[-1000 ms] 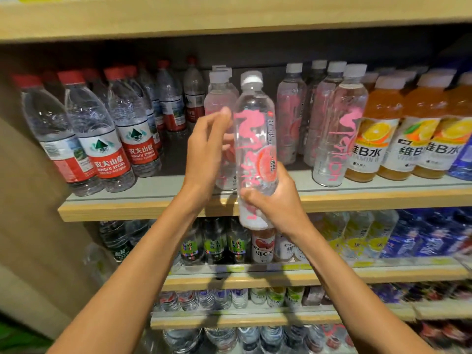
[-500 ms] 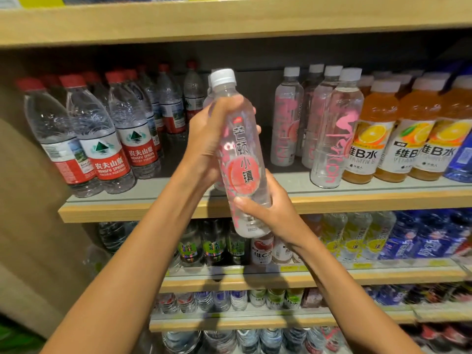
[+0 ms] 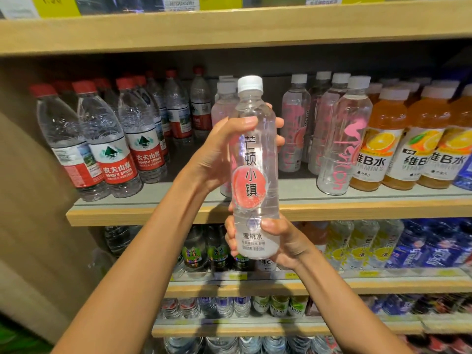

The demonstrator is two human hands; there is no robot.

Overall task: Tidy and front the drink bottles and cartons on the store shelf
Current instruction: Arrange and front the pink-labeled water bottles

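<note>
Hanging upright just in front of the shelf (image 3: 127, 213) edge, the peach water bottle (image 3: 267, 180) is clamped at both ends: left grip (image 3: 221, 152) curled round its upper body, right grip (image 3: 282, 242) wrapped round its base, label (image 3: 249, 172) facing out, white cap (image 3: 250, 84) on top.

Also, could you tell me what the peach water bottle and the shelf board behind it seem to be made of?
Peach water bottle: clear glossy plastic, probably; highlights and see-through walls. Shelf board: matte light wood grain on the front edge, possibly laminate.
</note>
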